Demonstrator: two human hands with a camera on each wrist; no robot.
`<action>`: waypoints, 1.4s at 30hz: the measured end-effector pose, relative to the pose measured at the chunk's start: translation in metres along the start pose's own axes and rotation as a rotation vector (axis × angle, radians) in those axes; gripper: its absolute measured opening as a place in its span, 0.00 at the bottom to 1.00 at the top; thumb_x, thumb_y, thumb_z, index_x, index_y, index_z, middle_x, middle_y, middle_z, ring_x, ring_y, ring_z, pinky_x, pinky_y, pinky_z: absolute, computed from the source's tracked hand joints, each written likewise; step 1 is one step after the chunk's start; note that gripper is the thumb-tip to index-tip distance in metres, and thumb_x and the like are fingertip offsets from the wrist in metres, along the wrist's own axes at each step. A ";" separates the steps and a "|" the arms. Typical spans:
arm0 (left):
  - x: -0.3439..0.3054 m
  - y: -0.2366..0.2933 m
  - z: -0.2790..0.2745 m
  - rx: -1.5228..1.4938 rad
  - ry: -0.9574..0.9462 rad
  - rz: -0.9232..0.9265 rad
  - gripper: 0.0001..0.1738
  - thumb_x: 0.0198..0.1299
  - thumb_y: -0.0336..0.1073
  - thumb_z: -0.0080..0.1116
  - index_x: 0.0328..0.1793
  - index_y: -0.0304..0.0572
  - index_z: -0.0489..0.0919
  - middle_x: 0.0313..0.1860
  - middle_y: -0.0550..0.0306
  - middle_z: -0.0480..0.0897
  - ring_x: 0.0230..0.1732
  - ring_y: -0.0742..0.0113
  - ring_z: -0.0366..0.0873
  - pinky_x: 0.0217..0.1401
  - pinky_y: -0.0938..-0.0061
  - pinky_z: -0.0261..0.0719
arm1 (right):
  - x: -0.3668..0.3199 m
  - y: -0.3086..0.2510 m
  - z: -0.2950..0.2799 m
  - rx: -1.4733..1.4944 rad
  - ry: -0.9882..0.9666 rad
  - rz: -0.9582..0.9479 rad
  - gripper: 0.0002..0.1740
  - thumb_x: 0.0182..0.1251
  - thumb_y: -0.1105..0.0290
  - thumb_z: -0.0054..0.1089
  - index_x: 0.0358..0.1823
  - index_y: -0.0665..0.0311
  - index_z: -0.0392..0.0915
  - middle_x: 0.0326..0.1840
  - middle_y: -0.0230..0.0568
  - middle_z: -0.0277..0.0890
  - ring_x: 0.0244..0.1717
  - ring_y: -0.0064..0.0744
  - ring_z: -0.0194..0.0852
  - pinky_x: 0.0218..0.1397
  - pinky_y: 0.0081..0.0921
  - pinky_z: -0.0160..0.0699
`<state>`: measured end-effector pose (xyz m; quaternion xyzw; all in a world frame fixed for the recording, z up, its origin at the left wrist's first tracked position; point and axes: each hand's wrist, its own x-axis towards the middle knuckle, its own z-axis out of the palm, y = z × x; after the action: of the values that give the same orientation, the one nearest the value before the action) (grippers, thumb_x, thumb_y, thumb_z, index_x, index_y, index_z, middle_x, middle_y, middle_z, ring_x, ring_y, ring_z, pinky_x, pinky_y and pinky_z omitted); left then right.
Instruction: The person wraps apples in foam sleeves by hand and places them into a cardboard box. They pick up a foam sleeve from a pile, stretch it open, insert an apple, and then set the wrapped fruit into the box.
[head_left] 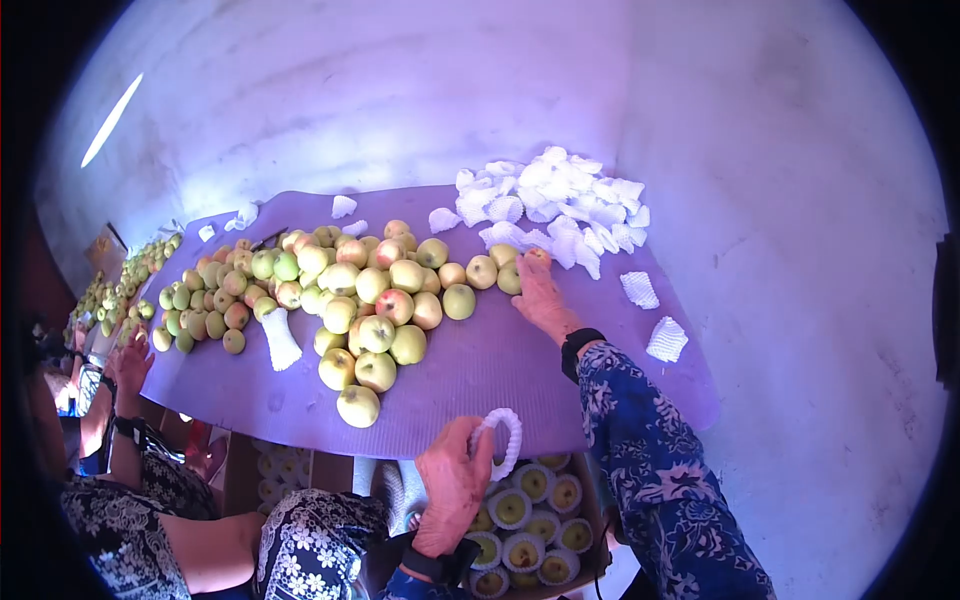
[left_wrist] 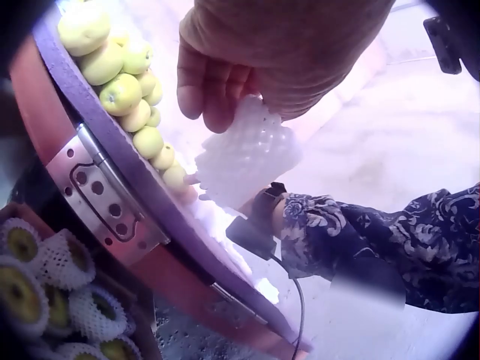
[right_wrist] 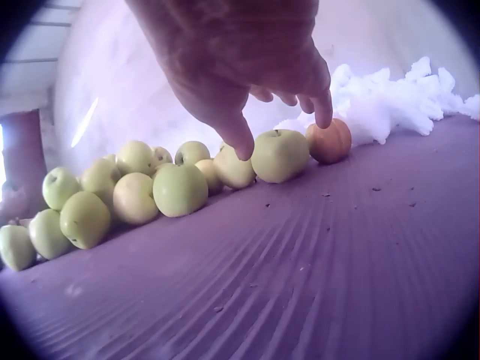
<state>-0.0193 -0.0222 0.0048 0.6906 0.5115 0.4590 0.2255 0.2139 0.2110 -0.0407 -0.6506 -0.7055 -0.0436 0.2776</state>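
My left hand (head_left: 452, 482) pinches the edge of a white foam net sleeve (left_wrist: 251, 154), stretched into a ring in the head view, just off the table's near edge. Over the right end of the apple pile, my right hand (head_left: 545, 302) reaches down with fingers and thumb spread. In the right wrist view, one fingertip is right at a reddish-orange apple (right_wrist: 330, 141) while the thumb tip overlaps a pale apple (right_wrist: 232, 166). Between them, a round green apple (right_wrist: 280, 156) sits on the purple ridged table cover (right_wrist: 322, 247).
Loose white foam nets (head_left: 555, 195) heap at the back right, with single nets (head_left: 667, 340) nearby. Apples (head_left: 375, 300) spread leftwards. Below the near edge stands a box of net-wrapped apples (head_left: 523, 550). Another person's hand (head_left: 130, 365) is at the left.
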 end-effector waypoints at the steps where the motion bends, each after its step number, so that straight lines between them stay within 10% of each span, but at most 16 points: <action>1: 0.000 0.001 -0.001 -0.007 -0.010 -0.014 0.07 0.58 0.33 0.63 0.39 0.38 0.81 0.24 0.54 0.79 0.24 0.65 0.77 0.28 0.72 0.74 | 0.002 -0.002 0.001 -0.013 -0.031 0.029 0.42 0.50 0.70 0.69 0.68 0.66 0.60 0.68 0.52 0.61 0.69 0.53 0.59 0.68 0.44 0.66; 9: -0.001 0.003 -0.002 -0.002 -0.031 -0.034 0.06 0.56 0.33 0.63 0.38 0.41 0.80 0.28 0.52 0.81 0.28 0.54 0.81 0.30 0.65 0.77 | 0.006 -0.012 -0.001 -0.060 -0.102 0.203 0.46 0.44 0.65 0.77 0.66 0.64 0.62 0.68 0.52 0.57 0.73 0.52 0.50 0.68 0.43 0.65; 12: -0.002 0.002 0.001 0.047 -0.037 -0.022 0.06 0.56 0.34 0.63 0.38 0.42 0.80 0.28 0.51 0.81 0.28 0.53 0.81 0.30 0.63 0.76 | 0.001 -0.002 0.016 0.003 0.133 0.047 0.43 0.42 0.67 0.76 0.62 0.60 0.62 0.63 0.51 0.63 0.66 0.54 0.59 0.61 0.45 0.70; 15: -0.001 -0.002 0.004 0.042 -0.023 -0.001 0.07 0.57 0.36 0.62 0.38 0.42 0.80 0.29 0.51 0.81 0.29 0.50 0.81 0.31 0.60 0.76 | 0.011 -0.009 0.005 0.107 -0.071 0.262 0.43 0.42 0.64 0.77 0.60 0.62 0.62 0.63 0.51 0.64 0.65 0.54 0.63 0.64 0.42 0.68; 27: 0.001 -0.002 0.013 0.279 0.043 0.006 0.08 0.58 0.39 0.59 0.34 0.44 0.77 0.28 0.48 0.81 0.27 0.44 0.80 0.29 0.54 0.74 | -0.122 -0.044 -0.102 1.561 -0.396 0.418 0.32 0.55 0.73 0.69 0.61 0.70 0.69 0.57 0.39 0.74 0.55 0.29 0.75 0.58 0.28 0.73; 36: -0.004 0.006 0.037 0.163 0.040 -0.079 0.06 0.57 0.36 0.61 0.37 0.43 0.80 0.23 0.48 0.81 0.26 0.45 0.80 0.29 0.57 0.75 | -0.199 -0.072 -0.126 1.328 -0.316 0.164 0.37 0.49 0.74 0.74 0.63 0.69 0.68 0.58 0.39 0.72 0.65 0.29 0.65 0.65 0.27 0.70; 42: -0.003 -0.001 0.043 -0.185 0.078 -0.207 0.09 0.59 0.36 0.62 0.37 0.38 0.81 0.20 0.52 0.79 0.21 0.62 0.77 0.28 0.68 0.74 | -0.198 -0.067 -0.130 1.454 -0.476 0.320 0.33 0.50 0.73 0.74 0.58 0.68 0.69 0.55 0.37 0.73 0.59 0.30 0.71 0.62 0.29 0.73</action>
<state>0.0172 -0.0178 -0.0173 0.5919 0.5439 0.5050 0.3143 0.1943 -0.0311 0.0005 -0.3911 -0.4951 0.6108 0.4783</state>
